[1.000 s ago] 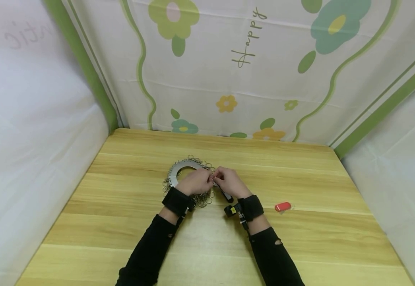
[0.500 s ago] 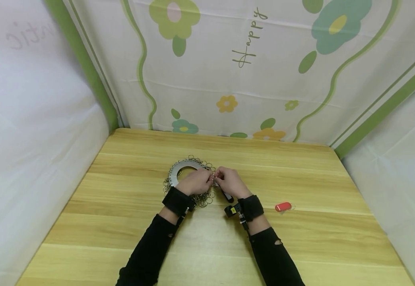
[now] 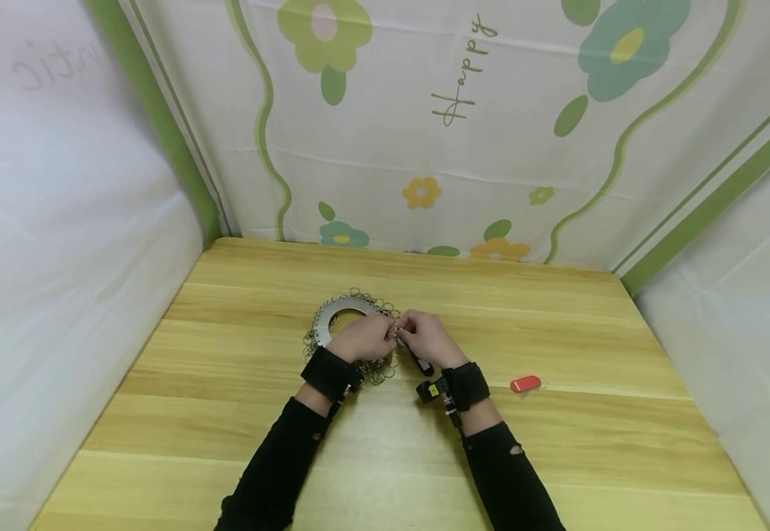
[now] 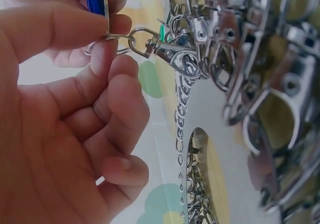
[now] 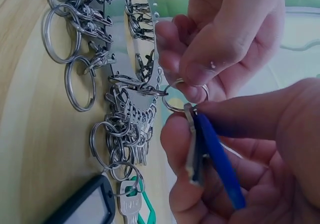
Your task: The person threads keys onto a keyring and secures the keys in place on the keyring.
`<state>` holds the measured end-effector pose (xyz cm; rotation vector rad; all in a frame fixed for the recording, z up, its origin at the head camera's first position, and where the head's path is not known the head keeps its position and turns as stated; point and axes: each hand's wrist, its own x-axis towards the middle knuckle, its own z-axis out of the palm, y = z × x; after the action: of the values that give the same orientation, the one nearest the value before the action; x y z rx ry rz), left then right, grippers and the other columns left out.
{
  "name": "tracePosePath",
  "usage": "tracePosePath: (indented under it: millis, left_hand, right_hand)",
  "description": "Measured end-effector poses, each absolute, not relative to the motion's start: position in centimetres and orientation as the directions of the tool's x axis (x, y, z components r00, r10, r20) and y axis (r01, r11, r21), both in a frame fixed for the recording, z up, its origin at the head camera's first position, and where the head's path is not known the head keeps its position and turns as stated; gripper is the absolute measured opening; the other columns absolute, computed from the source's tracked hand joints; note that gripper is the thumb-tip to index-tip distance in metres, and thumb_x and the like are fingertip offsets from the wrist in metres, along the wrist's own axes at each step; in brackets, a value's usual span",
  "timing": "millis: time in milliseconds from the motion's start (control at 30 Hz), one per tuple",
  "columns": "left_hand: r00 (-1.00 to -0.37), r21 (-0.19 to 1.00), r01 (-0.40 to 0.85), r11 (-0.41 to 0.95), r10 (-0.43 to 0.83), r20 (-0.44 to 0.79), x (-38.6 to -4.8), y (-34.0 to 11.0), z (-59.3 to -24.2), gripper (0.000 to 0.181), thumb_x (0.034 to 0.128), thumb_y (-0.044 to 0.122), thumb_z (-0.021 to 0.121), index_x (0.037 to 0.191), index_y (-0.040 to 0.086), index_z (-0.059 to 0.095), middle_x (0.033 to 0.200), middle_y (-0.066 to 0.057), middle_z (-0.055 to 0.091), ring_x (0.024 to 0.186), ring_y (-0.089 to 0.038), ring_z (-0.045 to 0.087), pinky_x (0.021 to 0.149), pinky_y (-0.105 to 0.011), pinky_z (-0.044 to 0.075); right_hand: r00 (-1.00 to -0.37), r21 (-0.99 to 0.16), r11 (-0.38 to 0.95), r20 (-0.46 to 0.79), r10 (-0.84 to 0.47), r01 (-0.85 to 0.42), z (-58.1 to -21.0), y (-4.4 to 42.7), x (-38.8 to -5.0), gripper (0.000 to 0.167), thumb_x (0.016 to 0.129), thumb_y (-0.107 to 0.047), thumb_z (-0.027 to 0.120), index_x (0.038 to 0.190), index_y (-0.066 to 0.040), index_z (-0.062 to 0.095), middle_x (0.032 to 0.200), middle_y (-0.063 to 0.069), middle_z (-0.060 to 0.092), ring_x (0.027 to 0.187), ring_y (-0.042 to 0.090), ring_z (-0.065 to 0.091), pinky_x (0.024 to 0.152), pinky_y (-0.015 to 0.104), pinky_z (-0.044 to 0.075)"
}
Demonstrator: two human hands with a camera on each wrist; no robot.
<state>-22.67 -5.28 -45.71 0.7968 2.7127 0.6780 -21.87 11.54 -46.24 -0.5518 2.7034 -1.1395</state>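
A flat metal ring plate (image 3: 322, 324), its edge crowded with swivel clasps and split rings, lies on the table in the head view. At its right edge my left hand (image 3: 366, 338) pinches a split ring (image 5: 166, 100) between thumb and forefinger. A swivel clasp (image 4: 162, 49) joins that split ring to the plate. My right hand (image 3: 430, 339) meets the left and pinches a silver key (image 5: 192, 151) together with a blue key tag (image 5: 220, 159) at the split ring. Whether the key is threaded on it I cannot tell.
A black-framed key tag (image 5: 102, 196) and another key (image 5: 130, 204) with a green piece hang by the plate's near right side. Farther right on the wooden table (image 3: 591, 457) lies a red key tag (image 3: 526, 383). White fabric walls enclose the table.
Both hands stay at the plate's right edge, with only slight finger movement. The red key tag and the plate have not moved.
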Motion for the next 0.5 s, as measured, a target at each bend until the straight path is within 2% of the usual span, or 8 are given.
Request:
tracePosePath:
  millis: [267, 500]
  left_hand:
    - [-0.813, 0.479, 0.486, 0.731, 0.579, -0.057, -22.71, -5.33, -45.74, 0.029, 0.0950, 0.014, 0.047, 0.066, 0.014, 0.046, 0.060, 0.001, 0.040, 0.048, -0.012, 0.039, 0.047, -0.024, 0.033]
    - [-0.824, 0.485, 0.461, 0.743, 0.562, -0.076, -22.69, -5.33, -45.81, 0.028, 0.0932, 0.011, 0.049, 0.066, 0.014, 0.047, 0.061, 0.001, 0.042, 0.049, -0.012, 0.041, 0.048, -0.024, 0.034]
  right_hand:
    - [-0.928, -0.695, 0.661, 0.026, -0.371, -0.283, -46.34, 11.48, -21.90, 0.004, 0.093, -0.009, 0.059, 0.094, -0.007, 0.063, 0.080, 0.004, 0.063, 0.063, 0.011, 0.056, 0.056, 0.027, 0.046]
    - [-0.907, -0.694, 0.645, 0.027, -0.421, -0.320, -46.26, 11.48, -21.81, 0.004, 0.093, -0.009, 0.060, 0.091, -0.010, 0.064, 0.080, 0.002, 0.063, 0.063, 0.011, 0.057, 0.057, 0.028, 0.047]
